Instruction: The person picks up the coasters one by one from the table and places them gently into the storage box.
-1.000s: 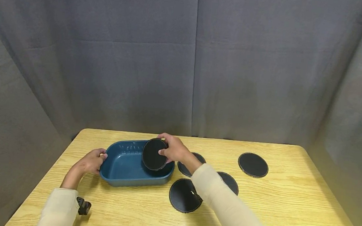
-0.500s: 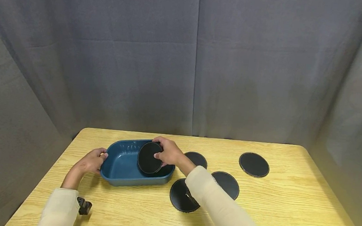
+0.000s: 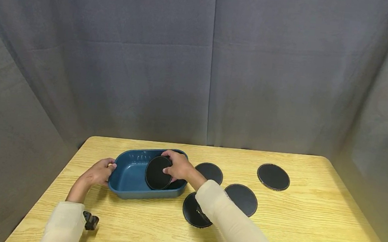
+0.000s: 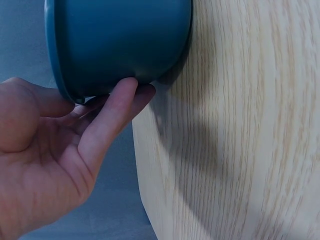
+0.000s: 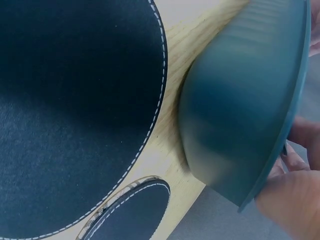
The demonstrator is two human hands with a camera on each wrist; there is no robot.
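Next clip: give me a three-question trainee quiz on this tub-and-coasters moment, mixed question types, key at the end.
1. True or false: the right hand holds a black coaster tilted over the blue tub.
2. How many black coasters lie flat on the table? A) two B) four C) six
3. What does the left hand touch?

Key:
1. True.
2. B: the far right one, one beside the tub, one in the middle, and one partly under the sleeve.
3. The tub's left end; the left wrist view shows fingers against its outer wall below the rim.
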